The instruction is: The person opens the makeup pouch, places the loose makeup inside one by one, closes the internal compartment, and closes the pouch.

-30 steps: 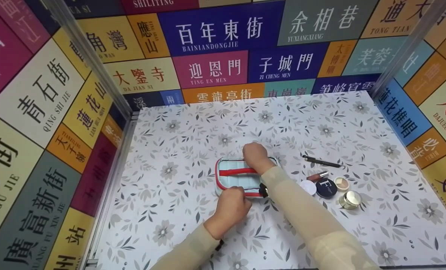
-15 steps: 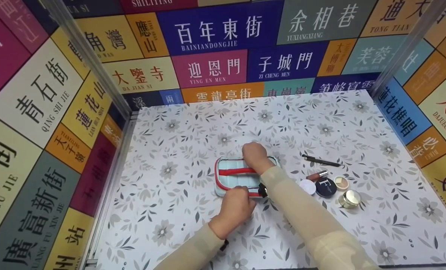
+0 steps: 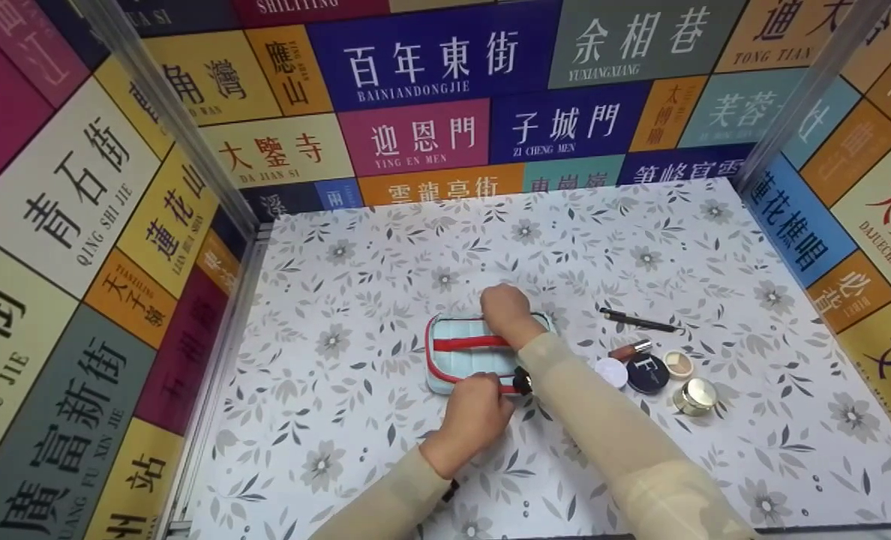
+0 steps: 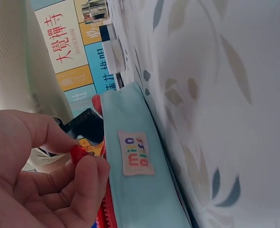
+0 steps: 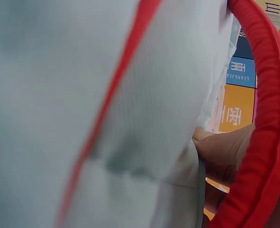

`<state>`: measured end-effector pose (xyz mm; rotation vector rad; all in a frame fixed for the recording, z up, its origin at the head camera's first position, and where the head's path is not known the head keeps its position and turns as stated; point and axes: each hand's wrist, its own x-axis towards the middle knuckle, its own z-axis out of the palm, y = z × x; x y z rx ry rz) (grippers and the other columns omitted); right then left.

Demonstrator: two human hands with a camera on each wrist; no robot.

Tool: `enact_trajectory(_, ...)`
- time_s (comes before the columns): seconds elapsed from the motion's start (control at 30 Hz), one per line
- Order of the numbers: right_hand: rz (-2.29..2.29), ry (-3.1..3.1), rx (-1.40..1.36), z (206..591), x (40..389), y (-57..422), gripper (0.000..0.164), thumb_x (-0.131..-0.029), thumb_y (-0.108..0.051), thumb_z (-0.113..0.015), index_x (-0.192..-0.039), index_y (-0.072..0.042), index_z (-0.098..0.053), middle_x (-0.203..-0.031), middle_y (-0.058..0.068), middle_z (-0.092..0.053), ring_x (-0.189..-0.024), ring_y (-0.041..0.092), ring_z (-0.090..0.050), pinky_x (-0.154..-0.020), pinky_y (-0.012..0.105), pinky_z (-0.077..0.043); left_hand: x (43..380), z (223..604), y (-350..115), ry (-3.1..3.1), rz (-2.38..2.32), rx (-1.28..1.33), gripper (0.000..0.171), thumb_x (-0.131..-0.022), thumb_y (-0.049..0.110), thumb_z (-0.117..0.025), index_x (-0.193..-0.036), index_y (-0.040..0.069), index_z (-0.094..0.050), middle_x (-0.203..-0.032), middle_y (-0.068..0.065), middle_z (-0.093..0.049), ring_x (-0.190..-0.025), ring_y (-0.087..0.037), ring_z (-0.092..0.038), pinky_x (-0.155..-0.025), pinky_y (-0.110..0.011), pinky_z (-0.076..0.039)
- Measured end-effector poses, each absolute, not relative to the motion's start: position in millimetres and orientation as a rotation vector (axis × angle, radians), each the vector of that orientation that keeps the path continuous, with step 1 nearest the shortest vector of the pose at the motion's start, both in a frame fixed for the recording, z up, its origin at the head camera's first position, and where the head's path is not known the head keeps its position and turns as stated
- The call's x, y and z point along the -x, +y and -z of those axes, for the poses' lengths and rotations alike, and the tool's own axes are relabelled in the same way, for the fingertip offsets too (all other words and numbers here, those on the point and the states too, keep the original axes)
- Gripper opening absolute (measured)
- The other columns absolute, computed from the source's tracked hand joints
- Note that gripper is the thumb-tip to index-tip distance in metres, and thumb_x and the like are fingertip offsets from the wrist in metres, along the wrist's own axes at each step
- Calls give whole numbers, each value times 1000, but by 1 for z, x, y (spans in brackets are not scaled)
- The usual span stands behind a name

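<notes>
A light blue zippered pouch (image 3: 445, 382) with red trim and a red handle strap (image 3: 472, 343) lies on the patterned surface. My left hand (image 3: 475, 416) is at the pouch's near edge. In the left wrist view, its thumb and index finger pinch a small red zipper pull (image 4: 78, 153) beside the pouch's side, which bears a label (image 4: 136, 153) with colourful letters. My right hand (image 3: 507, 311) grips the far edge of the pouch. The right wrist view shows its thumb (image 5: 223, 145) against the pale fabric, behind the red strap; its other fingers are partly hidden.
To the right lie two thin black pencils (image 3: 638, 321), a lip gloss tube (image 3: 630, 349), a white round item (image 3: 611, 373), a dark blue compact (image 3: 647, 373), a small round palette (image 3: 679, 364) and a gold-lidded jar (image 3: 694, 396). Sign-covered panels (image 3: 423, 67) enclose the surface at the back and sides.
My left hand has slid slightly to the right along the pouch's near edge. My right hand keeps its grip on the far edge, and the pouch stays in place.
</notes>
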<state>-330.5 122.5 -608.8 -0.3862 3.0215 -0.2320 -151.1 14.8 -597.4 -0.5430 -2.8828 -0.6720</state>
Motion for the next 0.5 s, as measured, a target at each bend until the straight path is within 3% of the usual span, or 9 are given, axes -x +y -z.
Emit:
enact_trajectory(0.4, 278, 3014, 371, 609, 333, 124, 21, -95, -5, -59, -82, -4, -75, -90, 19, -77, -89, 39, -74, -79, 52, -62, 164, 577, -8, -2962, 760, 676, 17, -90, 13, -72, -75, 14, -65, -61, 1, -60, -60, -16, -57, -56, -30, -43)
enact_trajectory(0.5, 302, 3011, 362, 609, 333, 126, 21, -93, -5, -59, -80, -5, -75, -89, 18, -77, -87, 39, -73, -79, 52, -61, 175, 561, -17, -2970, 738, 697, 10, -90, 13, -72, -81, 10, -70, -65, -1, -64, -64, -18, -60, -60, -33, -48)
